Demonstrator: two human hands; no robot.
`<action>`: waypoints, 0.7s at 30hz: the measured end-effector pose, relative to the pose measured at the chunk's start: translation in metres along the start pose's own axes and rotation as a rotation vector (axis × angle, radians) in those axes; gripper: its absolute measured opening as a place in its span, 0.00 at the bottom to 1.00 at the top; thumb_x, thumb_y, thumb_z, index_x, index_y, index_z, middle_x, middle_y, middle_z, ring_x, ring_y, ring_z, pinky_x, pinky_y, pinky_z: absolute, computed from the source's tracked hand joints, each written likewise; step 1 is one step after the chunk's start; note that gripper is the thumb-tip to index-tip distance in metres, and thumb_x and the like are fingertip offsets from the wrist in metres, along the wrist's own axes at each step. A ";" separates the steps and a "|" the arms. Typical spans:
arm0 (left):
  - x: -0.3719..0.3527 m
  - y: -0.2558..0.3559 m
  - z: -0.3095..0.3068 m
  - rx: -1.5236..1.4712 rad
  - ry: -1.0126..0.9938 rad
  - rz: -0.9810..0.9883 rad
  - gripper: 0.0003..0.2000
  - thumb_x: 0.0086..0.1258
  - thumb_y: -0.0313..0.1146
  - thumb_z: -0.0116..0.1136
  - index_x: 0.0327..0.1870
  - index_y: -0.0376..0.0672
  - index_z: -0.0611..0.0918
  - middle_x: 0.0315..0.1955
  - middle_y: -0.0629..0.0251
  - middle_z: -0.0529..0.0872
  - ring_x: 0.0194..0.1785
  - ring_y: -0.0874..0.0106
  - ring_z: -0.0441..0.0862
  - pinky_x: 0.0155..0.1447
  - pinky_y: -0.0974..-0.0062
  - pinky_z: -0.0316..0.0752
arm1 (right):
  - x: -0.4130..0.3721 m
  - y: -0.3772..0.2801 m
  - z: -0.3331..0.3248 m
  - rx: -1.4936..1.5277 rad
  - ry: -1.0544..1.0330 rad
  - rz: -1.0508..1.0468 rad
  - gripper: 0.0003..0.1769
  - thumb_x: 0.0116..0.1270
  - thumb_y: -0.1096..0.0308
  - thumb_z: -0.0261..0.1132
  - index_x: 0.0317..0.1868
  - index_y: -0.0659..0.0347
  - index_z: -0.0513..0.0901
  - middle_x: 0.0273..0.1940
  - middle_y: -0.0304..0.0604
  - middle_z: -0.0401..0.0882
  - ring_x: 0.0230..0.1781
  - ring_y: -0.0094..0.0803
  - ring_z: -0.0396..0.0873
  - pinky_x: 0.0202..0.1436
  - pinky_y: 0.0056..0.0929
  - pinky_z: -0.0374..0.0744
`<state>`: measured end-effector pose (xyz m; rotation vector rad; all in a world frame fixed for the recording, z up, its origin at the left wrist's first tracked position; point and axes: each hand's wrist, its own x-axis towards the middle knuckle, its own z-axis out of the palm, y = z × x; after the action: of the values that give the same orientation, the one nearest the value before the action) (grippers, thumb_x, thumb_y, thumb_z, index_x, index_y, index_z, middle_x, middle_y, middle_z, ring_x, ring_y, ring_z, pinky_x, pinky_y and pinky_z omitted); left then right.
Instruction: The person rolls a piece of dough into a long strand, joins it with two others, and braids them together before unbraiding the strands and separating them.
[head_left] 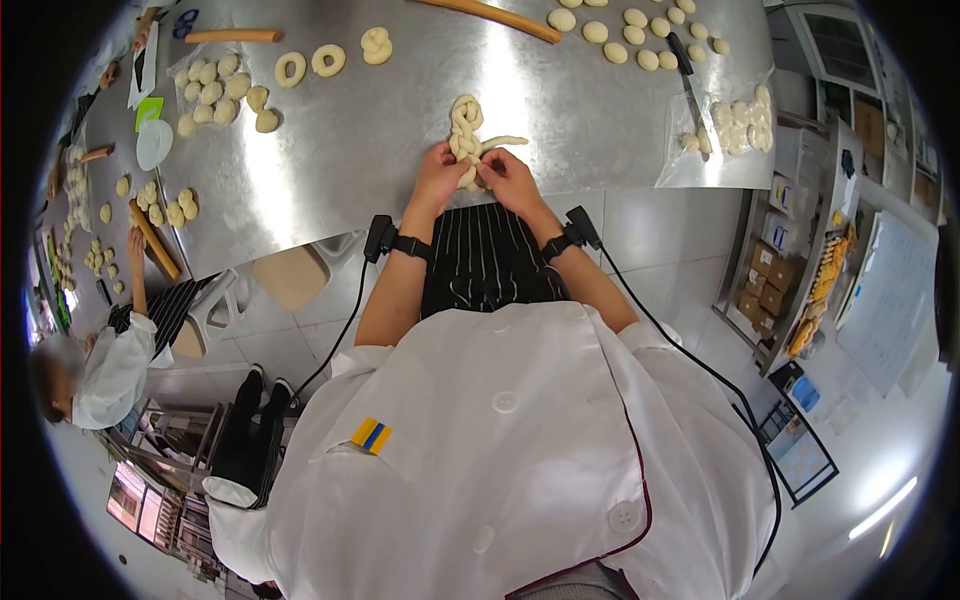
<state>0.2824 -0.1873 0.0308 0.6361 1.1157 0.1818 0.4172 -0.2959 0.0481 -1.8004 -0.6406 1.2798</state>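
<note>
At the front edge of the steel table, a braided piece of dough (466, 128) lies with a loop at its far end. One loose strand sticks out to its right. My left hand (437, 176) grips the braid's near part from the left side, fingers closed on it. From the right, my right hand (509, 178) pinches the dough near the same spot. Both hands partly cover the braid's near end. Farther off on the left lie two dough rings (328, 60) and a knotted dough piece (377, 45).
Dough balls (212, 90) lie on plastic at the left, with more at the far right. A rolling pin (485, 18) rests at the back. A knife (684, 62) lies at the right near bagged dough (742, 122). Another person (115, 370) works at the left table.
</note>
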 end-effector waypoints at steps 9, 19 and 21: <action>-0.008 -0.006 -0.001 0.704 0.115 0.331 0.18 0.69 0.23 0.68 0.59 0.35 0.84 0.42 0.63 0.90 0.44 0.72 0.88 0.49 0.72 0.82 | 0.005 -0.028 -0.006 -0.302 -0.012 -0.014 0.13 0.78 0.66 0.67 0.52 0.68 0.85 0.45 0.49 0.91 0.41 0.30 0.89 0.48 0.29 0.85; -0.005 -0.001 -0.031 0.390 -0.007 0.143 0.19 0.71 0.28 0.61 0.61 0.32 0.84 0.44 0.57 0.93 0.44 0.68 0.91 0.48 0.70 0.83 | -0.011 -0.026 0.025 0.185 -0.100 0.388 0.21 0.75 0.69 0.66 0.64 0.66 0.78 0.44 0.56 0.91 0.36 0.47 0.92 0.42 0.42 0.89; -0.011 0.007 -0.031 0.505 0.024 0.184 0.20 0.71 0.29 0.61 0.62 0.32 0.84 0.44 0.55 0.94 0.44 0.67 0.91 0.48 0.69 0.84 | -0.009 -0.022 0.027 -0.335 -0.059 0.129 0.22 0.71 0.70 0.71 0.62 0.64 0.77 0.46 0.59 0.89 0.39 0.57 0.90 0.47 0.49 0.87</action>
<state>0.2512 -0.1743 0.0345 1.1910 1.1328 0.0628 0.3897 -0.2824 0.0669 -2.1099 -0.8225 1.3785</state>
